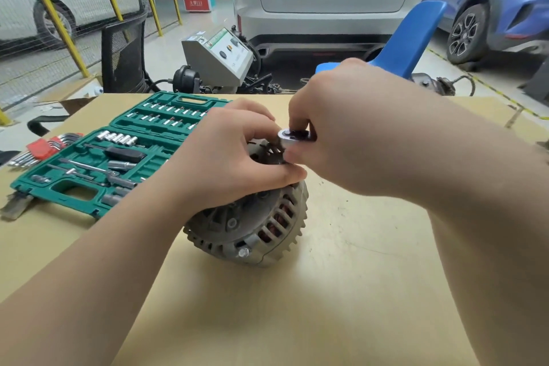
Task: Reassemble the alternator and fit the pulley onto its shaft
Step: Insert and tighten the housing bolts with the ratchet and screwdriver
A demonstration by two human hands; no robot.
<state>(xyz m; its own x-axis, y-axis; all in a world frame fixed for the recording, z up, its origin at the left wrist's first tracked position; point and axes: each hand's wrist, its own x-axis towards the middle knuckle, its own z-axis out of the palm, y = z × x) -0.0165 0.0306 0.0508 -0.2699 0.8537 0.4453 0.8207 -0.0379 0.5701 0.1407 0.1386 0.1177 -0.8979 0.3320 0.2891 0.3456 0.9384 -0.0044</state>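
Observation:
A grey alternator [252, 232] with slotted vents and copper windings showing lies tilted on the cardboard-covered table [341, 291]. My left hand [228, 163] grips its upper part from the left, covering the shaft end. My right hand [350, 128] comes from the right and holds a silver ratchet head [292, 137] over the top of the alternator. The dark fan blades [269, 154] show between my fingers. The pulley and the shaft are hidden by my hands.
An open green socket set case [118, 154] lies at the left of the table, with red-held hex keys [44, 147] beyond it. A blue chair [410, 38], a grey test machine [219, 53] and parked cars stand behind the table.

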